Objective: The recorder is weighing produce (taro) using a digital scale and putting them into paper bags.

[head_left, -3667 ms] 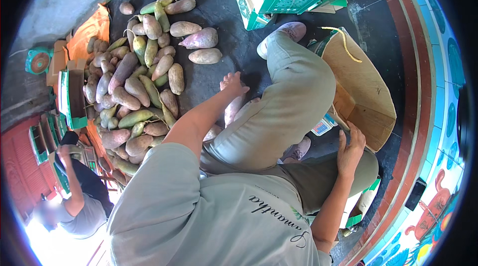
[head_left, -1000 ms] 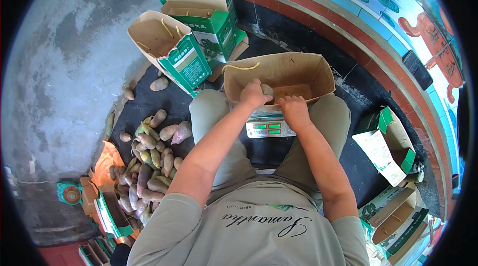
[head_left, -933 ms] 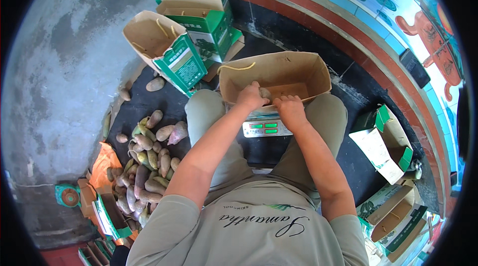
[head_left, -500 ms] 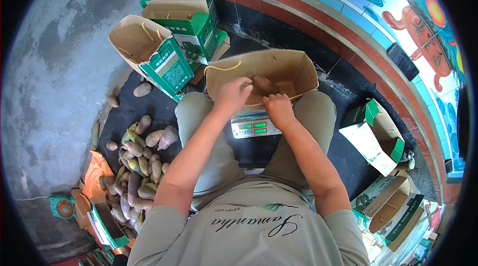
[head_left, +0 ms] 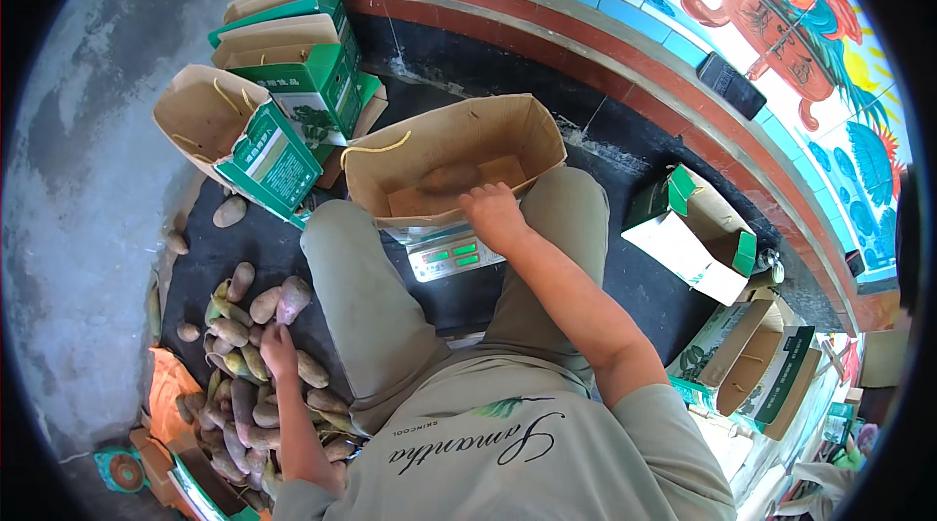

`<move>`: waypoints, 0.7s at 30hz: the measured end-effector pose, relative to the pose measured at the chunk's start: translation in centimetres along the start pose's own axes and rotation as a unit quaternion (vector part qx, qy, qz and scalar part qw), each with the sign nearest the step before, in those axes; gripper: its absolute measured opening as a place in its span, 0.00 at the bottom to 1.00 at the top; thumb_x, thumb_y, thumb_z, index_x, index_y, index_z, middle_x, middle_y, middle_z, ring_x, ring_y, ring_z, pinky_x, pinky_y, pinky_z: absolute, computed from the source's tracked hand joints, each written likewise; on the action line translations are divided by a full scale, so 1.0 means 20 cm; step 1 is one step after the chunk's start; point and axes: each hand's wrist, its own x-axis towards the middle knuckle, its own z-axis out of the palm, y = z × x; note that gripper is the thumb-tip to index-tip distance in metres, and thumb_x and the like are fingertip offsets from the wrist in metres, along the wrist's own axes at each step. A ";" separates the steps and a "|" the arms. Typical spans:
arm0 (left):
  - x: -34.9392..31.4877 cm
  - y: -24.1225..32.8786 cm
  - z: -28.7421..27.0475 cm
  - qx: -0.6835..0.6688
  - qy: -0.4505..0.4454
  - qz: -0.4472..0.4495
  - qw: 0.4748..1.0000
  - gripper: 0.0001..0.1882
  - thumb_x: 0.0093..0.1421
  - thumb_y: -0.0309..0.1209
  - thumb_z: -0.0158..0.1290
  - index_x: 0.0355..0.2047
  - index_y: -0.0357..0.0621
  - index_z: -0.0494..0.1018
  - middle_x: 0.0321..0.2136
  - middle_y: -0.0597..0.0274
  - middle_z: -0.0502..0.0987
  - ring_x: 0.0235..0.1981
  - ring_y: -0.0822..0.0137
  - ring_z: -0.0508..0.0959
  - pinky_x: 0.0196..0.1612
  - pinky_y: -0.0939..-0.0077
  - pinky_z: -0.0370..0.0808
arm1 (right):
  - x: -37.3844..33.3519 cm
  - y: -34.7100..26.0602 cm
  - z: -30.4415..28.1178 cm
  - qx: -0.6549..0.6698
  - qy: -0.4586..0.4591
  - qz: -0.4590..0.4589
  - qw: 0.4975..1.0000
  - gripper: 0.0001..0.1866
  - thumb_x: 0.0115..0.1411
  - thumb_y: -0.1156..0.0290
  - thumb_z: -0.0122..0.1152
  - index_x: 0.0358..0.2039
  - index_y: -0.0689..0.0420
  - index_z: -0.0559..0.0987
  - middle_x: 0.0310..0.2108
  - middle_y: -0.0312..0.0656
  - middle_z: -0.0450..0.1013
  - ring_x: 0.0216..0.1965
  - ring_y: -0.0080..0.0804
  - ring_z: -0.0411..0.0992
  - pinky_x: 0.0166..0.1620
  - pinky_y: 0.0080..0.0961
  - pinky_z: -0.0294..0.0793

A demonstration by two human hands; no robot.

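A tall open cardboard box point(head_left: 390, 162) with a yellow cord handle stands on a silver scale point(head_left: 464, 269) between my knees. Inside it lies a blurred brown root vegetable point(head_left: 450, 178). My right hand point(head_left: 493, 215) is closed over the box's near rim, fingertips on the inner side. My left hand point(head_left: 280, 349) reaches down to the pile of purplish and green root vegetables point(head_left: 244, 404), radish-like in shape. Its fingertips are at the lower end of a pinkish-purple radish point(head_left: 293, 300); whether they grip it is unclear.
Green and brown cardboard boxes point(head_left: 283, 155) are grouped at the far left. More opened boxes point(head_left: 698, 233) stand on the right. A phone point(head_left: 730, 85) rests on the ledge before the painted tile wall. An orange bag point(head_left: 174, 389) lies beside the pile.
My left hand has left the box and moved down left to the pile. My right hand stays on the rim. The view has shifted, so the scene sits further left.
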 end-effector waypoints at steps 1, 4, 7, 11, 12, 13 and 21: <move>-0.10 -0.15 0.04 0.013 0.003 -0.020 1.000 0.11 0.54 0.32 0.52 0.28 0.34 0.74 0.25 0.42 0.76 0.29 0.46 0.77 0.34 0.58 0.72 | -0.01 0.00 0.00 -0.006 -0.004 0.002 1.000 0.05 0.47 0.72 0.54 0.27 0.51 0.74 0.25 0.36 0.71 0.32 0.33 0.70 0.38 0.32 0.65; -0.41 -0.56 0.11 0.206 -0.142 -0.121 0.961 0.14 0.51 0.36 0.51 0.30 0.36 0.75 0.29 0.43 0.76 0.34 0.46 0.77 0.39 0.53 0.71 | -0.02 0.01 -0.01 -0.017 -0.011 0.005 1.000 0.05 0.47 0.73 0.54 0.27 0.51 0.74 0.25 0.36 0.71 0.32 0.33 0.70 0.38 0.32 0.65; -0.75 -0.69 0.05 0.274 -0.256 -0.225 0.899 0.18 0.49 0.40 0.53 0.38 0.44 0.74 0.40 0.45 0.74 0.43 0.47 0.74 0.45 0.55 0.71 | -0.01 0.00 0.00 -0.020 -0.013 -0.003 1.000 0.05 0.47 0.73 0.54 0.27 0.51 0.74 0.25 0.36 0.71 0.32 0.33 0.70 0.38 0.32 0.65; -1.08 -0.88 0.02 0.258 -0.356 -0.322 0.838 0.26 0.47 0.43 0.56 0.48 0.54 0.69 0.52 0.53 0.67 0.53 0.52 0.66 0.54 0.56 0.65 | -0.01 0.01 0.01 -0.013 -0.009 -0.008 1.000 0.05 0.47 0.71 0.55 0.27 0.51 0.74 0.26 0.36 0.71 0.33 0.34 0.70 0.38 0.33 0.65; -1.15 -0.90 0.01 0.271 -0.389 -0.331 0.816 0.29 0.46 0.44 0.56 0.51 0.56 0.66 0.55 0.57 0.64 0.56 0.55 0.63 0.56 0.56 0.62 | -0.01 0.00 0.01 -0.012 -0.012 -0.013 1.000 0.05 0.47 0.71 0.55 0.27 0.51 0.74 0.26 0.36 0.71 0.33 0.34 0.70 0.38 0.33 0.65; -1.19 -0.90 0.01 0.268 -0.389 -0.338 0.814 0.29 0.46 0.44 0.56 0.51 0.56 0.66 0.55 0.57 0.64 0.56 0.55 0.63 0.56 0.56 0.62 | 0.00 0.00 0.01 -0.012 -0.012 -0.009 1.000 0.05 0.47 0.70 0.56 0.27 0.51 0.74 0.26 0.36 0.71 0.34 0.34 0.71 0.38 0.33 0.65; -1.20 -0.71 -0.05 0.359 -0.253 -0.303 0.846 0.19 0.57 0.32 0.45 0.51 0.49 0.66 0.54 0.55 0.65 0.60 0.54 0.57 0.57 0.55 0.60 | -0.03 0.05 -0.02 -0.030 -0.021 -0.021 0.999 0.08 0.46 0.68 0.60 0.28 0.53 0.73 0.28 0.40 0.72 0.34 0.37 0.71 0.36 0.35 0.66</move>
